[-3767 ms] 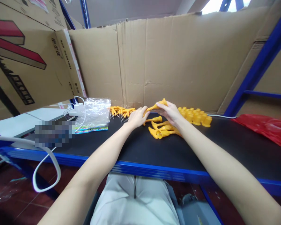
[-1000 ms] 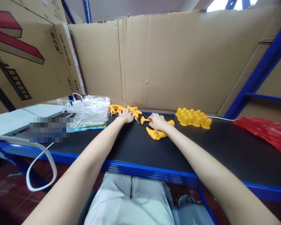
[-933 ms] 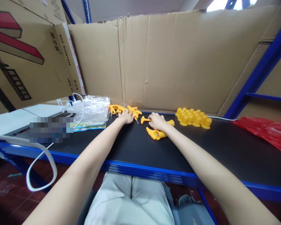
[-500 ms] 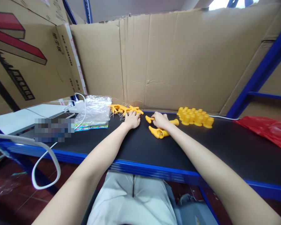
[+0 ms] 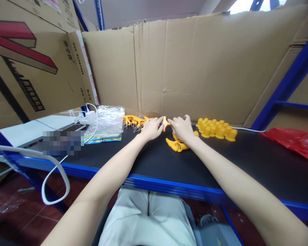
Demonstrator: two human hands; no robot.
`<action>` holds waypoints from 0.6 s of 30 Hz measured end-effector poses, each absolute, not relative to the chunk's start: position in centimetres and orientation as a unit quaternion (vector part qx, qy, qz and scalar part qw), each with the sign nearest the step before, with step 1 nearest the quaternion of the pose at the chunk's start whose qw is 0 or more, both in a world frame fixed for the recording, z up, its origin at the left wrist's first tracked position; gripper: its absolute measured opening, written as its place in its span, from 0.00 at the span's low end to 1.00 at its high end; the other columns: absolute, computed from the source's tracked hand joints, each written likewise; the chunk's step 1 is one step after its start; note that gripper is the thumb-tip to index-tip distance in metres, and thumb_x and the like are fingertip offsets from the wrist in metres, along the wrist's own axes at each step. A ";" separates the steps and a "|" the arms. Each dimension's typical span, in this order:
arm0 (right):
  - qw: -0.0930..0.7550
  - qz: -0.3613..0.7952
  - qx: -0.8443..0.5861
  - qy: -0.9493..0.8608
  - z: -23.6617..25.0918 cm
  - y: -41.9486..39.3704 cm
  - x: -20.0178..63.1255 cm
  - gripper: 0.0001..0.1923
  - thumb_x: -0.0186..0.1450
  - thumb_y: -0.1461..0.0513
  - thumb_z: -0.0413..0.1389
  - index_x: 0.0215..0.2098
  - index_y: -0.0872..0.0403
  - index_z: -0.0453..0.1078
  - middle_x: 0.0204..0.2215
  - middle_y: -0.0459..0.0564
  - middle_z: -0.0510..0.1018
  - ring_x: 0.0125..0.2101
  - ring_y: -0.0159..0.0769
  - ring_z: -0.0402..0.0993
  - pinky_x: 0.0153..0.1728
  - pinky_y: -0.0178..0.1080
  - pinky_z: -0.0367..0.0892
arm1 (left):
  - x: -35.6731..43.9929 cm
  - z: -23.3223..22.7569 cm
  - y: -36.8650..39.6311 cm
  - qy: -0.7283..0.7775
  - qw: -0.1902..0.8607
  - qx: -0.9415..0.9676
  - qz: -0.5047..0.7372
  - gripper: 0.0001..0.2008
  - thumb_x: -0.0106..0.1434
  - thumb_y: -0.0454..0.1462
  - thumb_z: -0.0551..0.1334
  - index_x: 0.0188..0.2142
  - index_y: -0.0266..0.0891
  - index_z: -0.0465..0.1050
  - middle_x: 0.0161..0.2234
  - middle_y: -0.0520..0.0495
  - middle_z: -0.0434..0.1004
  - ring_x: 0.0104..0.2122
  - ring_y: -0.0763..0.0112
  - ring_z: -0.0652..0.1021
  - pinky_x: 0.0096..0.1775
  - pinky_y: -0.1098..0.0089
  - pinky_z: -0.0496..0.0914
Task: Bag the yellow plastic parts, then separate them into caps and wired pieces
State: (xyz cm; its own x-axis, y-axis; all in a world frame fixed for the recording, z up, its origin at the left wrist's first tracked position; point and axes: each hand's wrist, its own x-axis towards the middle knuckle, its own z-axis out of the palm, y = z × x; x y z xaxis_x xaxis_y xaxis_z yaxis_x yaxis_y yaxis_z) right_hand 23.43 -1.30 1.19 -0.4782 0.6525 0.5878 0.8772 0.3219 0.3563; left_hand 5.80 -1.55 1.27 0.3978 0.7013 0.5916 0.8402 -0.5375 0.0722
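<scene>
A small orange Y-shaped plastic piece (image 5: 165, 123) stands raised between my two hands. My right hand (image 5: 181, 129) pinches it at its right side, fingers bent. My left hand (image 5: 151, 130) comes up close on the other side with fingertips and thumb drawn together; whatever is in them is hidden. Behind and left of that hand lies a pile of orange branched pieces (image 5: 133, 120), with small metal springs (image 5: 136, 128) in front. Below my right hand, a yellow-orange tube-like part with a curved end (image 5: 178, 146) lies on the black tabletop (image 5: 159, 164); another is partly covered by the hand.
Yellow cup-shaped parts (image 5: 217, 130) stand grouped at the right, near a red plastic bag (image 5: 292, 141). Clear plastic bags (image 5: 109, 119) and a white cable (image 5: 63, 171) are at the left. Cardboard (image 5: 195, 68) walls the back; a blue rail (image 5: 169, 186) edges the front.
My right hand has lifted the orange Y-shaped piece off the table. My left hand has moved right, from the springs toward that piece. The view has shifted slightly.
</scene>
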 end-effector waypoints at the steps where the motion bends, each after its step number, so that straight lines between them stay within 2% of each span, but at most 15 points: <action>1: 0.169 -0.333 -0.476 -0.797 1.4 -1.5 23.4 0.20 0.65 0.67 0.42 0.52 0.56 0.66 0.37 0.56 0.74 0.38 0.41 0.64 0.47 0.49 0.44 | 5.8 1.5 -1.9 -0.461 0.125 -0.828 -0.292 0.24 0.67 0.43 0.45 0.60 0.39 0.55 0.48 0.41 0.71 0.47 0.61 0.71 0.48 0.61 0.61; 5: 0.165 -0.336 -0.468 -0.800 2.0 -2.3 22.9 0.19 0.65 0.67 0.41 0.51 0.57 0.66 0.36 0.56 0.75 0.38 0.41 0.65 0.45 0.47 0.45 | 6.0 2.1 -2.8 -0.438 0.142 -0.841 -0.285 0.22 0.66 0.44 0.48 0.58 0.42 0.57 0.43 0.44 0.73 0.42 0.64 0.74 0.45 0.64 0.62; 10: 0.150 -0.309 -0.468 -0.815 2.0 -2.1 23.2 0.15 0.67 0.63 0.43 0.43 0.57 0.69 0.36 0.55 0.75 0.38 0.41 0.67 0.43 0.44 0.49 | 6.6 2.3 -3.0 -0.498 0.134 -0.826 -0.227 0.15 0.62 0.42 0.52 0.47 0.40 0.65 0.34 0.45 0.76 0.36 0.61 0.77 0.38 0.65 0.66; 14: 0.143 -0.281 -0.447 -0.837 1.4 -1.2 23.9 0.15 0.67 0.60 0.44 0.44 0.57 0.68 0.39 0.55 0.74 0.39 0.41 0.67 0.48 0.46 0.48 | 6.1 2.3 -2.4 -0.543 0.148 -0.799 -0.211 0.15 0.58 0.40 0.56 0.46 0.41 0.65 0.38 0.43 0.76 0.38 0.59 0.77 0.37 0.66 0.66; 18: 0.140 -0.259 -0.448 -0.844 1.2 -1.1 24.0 0.14 0.65 0.66 0.45 0.48 0.58 0.64 0.40 0.55 0.73 0.42 0.40 0.67 0.51 0.49 0.47 | 5.5 2.2 -1.9 -0.562 0.128 -0.784 -0.229 0.17 0.56 0.40 0.58 0.46 0.44 0.65 0.38 0.46 0.77 0.38 0.61 0.76 0.36 0.68 0.66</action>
State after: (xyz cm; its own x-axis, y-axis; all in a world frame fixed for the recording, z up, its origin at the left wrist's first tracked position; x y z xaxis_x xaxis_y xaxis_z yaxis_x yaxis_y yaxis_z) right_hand 24.00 -1.07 1.21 -0.5598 0.6832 0.4690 0.8286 0.4647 0.3121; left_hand 5.50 -1.91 2.22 0.2636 0.8228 0.5034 0.9402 -0.3359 0.0566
